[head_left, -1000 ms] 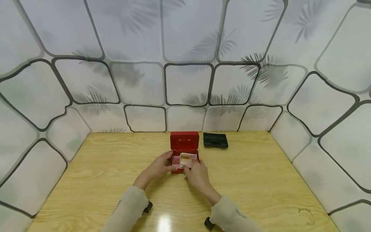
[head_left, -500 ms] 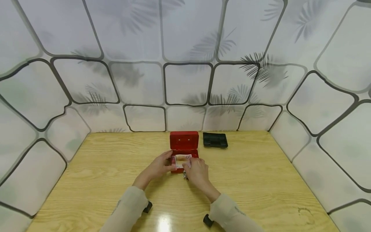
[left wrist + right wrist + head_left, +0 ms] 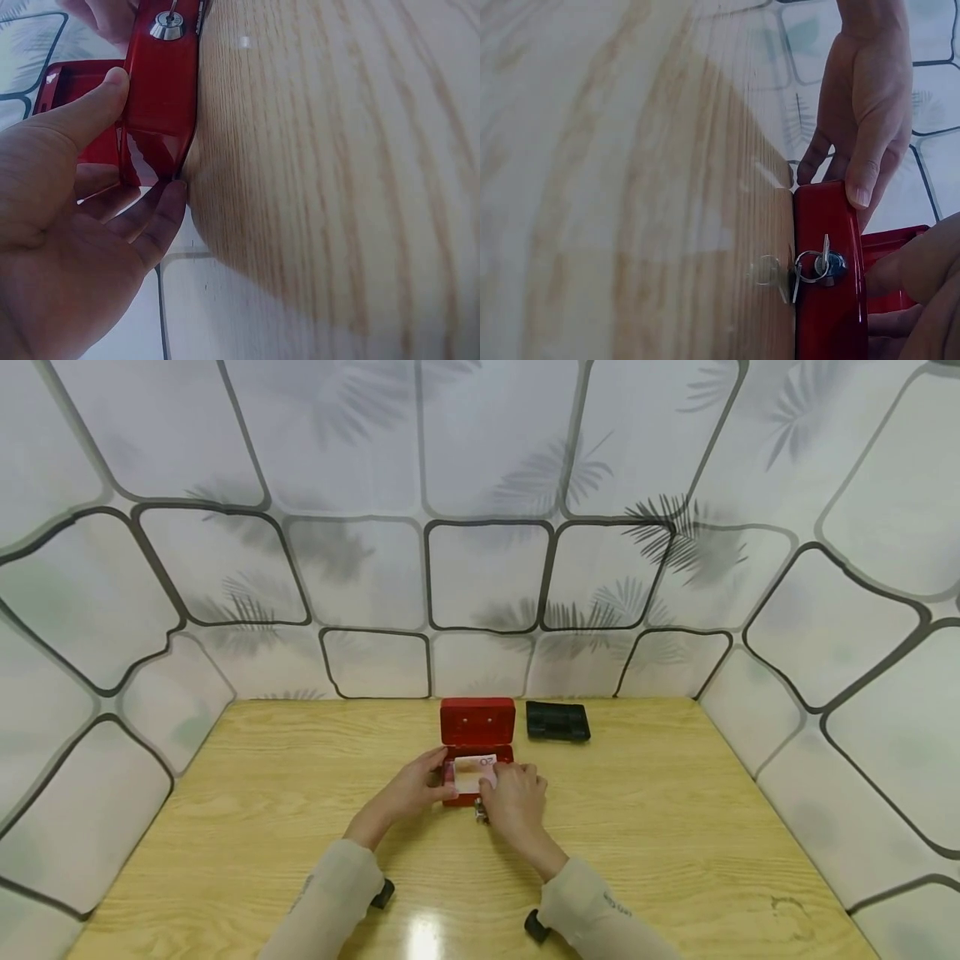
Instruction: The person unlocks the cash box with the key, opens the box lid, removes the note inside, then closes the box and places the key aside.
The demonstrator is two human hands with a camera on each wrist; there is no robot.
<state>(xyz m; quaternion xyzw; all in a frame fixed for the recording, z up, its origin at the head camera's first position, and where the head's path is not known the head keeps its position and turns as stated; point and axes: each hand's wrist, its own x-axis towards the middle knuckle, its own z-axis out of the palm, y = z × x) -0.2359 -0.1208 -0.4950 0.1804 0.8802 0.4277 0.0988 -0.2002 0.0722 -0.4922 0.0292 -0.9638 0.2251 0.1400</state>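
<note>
Red box (image 3: 477,733), pink-and-yellow banknote (image 3: 472,774), black case (image 3: 558,722), yellow wood-grained table (image 3: 645,827), pale leaf-patterned wall (image 3: 487,578)

A black case (image 3: 558,722) lies on the wood-grained table (image 3: 675,827); behind it — a pale, leaf-printed backdrop (image 3: 487,577).

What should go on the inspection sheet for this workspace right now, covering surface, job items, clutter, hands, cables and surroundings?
Surface: wood-grain table, with a curved dark mark toward its near right corner.
Job's things: red box, its lid raised; banknote marked 20 at the opening; key in the front lock.
Clutter: flat black item right of the box, near the back wall; exact kind unclear.
Left hand: grips the box's left end, thumb on the front rim.
Right hand: at the banknote's right side, fingers reaching into the box; grip unclear.
Cables: nothing seen.
Surroundings: pale walls with dark outlines and leaf prints.
</note>
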